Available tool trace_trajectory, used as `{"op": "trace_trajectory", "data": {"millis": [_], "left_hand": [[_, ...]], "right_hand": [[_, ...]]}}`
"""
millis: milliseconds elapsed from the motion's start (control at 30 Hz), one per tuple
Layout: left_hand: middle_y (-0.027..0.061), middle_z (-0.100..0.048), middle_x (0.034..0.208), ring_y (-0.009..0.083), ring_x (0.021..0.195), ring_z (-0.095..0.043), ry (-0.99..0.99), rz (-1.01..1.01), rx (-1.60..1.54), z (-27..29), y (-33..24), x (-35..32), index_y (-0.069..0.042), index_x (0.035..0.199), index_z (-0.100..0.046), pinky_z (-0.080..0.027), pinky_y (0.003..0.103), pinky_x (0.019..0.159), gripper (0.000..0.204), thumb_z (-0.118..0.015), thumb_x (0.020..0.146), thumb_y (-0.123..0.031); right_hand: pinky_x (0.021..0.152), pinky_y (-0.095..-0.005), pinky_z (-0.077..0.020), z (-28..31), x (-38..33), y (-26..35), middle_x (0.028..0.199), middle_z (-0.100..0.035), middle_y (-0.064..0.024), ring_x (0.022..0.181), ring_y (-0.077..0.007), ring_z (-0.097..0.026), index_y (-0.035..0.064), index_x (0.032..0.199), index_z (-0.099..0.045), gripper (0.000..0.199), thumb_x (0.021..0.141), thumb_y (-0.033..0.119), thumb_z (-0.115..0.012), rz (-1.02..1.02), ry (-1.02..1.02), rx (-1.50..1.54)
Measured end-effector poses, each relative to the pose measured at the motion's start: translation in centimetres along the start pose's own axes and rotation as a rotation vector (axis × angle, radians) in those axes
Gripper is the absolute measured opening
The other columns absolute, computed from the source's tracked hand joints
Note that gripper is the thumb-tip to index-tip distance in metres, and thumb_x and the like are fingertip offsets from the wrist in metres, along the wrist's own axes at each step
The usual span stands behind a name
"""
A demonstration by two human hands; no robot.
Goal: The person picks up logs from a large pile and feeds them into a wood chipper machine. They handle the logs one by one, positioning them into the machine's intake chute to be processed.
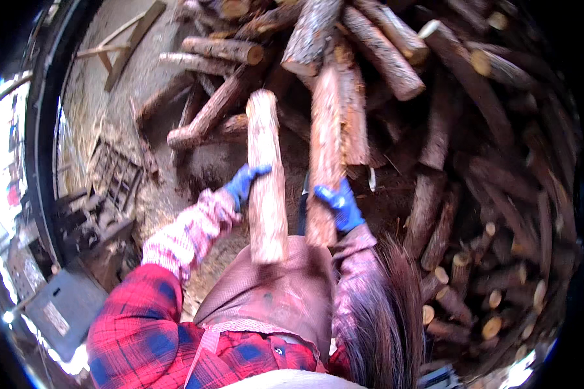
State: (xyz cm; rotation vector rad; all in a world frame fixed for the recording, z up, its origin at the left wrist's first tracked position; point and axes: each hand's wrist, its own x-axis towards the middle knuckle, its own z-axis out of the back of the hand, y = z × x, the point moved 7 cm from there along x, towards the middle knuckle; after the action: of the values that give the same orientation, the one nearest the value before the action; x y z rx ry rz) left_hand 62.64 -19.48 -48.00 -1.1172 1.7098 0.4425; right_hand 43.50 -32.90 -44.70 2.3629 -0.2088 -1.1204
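Sawdust and wood chips cover the dirt floor (pixel 120 117) on the left of the head view, where a small wooden pallet (pixel 115 176) lies near a dark curved wall edge. Bark-covered logs (pixel 474 129) are heaped across the far side and down the right, cut ends showing near right, leaving only a narrow bare strip of ground between the heap and the person's body. Both hands wear blue gloves. The left hand (pixel 243 183) is curled around a pale, stripped log (pixel 266 175) held upright and pointing far. The right hand (pixel 340 204) is clamped on a reddish barked log (pixel 324 149) just beside it, the two logs running nearly parallel
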Motion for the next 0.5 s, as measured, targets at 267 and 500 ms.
{"op": "trace_trajectory", "data": {"millis": [267, 500], "left_hand": [[0.0169, -0.066, 0.11, 0.0287, 0.097, -0.065, 0.13, 0.281, 0.27, -8.7, 29.2, -20.9, 0.002, 0.12, -0.057, -0.049, 0.042, 0.096, 0.057, -0.071, 0.077, -0.033], [0.0151, -0.068, 0.095, 0.0303, 0.083, -0.066, 0.429, 0.219, 0.616, -18.3, 46.7, -29.7, -0.003, 0.108, -0.062, -0.054, 0.043, 0.082, 0.048, -0.066, 0.08, -0.042]], "right_hand": [[0.1, -0.0433, -0.0458, -3.9, -39.7, -16.9, 0.126, -0.054, -0.0147, 0.114, -0.0277, -0.055, 0.0017, 0.138, -0.036, 0.073, 0.077, 0.013, -0.075, 0.314, -0.117, 0.539], [0.102, -0.0349, -0.0408, 4.0, -64.1, -29.2, 0.127, -0.053, -0.0093, 0.114, -0.0219, -0.052, 0.0038, 0.138, -0.042, 0.077, 0.073, 0.021, -0.079, 0.735, -0.507, 0.385]]}}
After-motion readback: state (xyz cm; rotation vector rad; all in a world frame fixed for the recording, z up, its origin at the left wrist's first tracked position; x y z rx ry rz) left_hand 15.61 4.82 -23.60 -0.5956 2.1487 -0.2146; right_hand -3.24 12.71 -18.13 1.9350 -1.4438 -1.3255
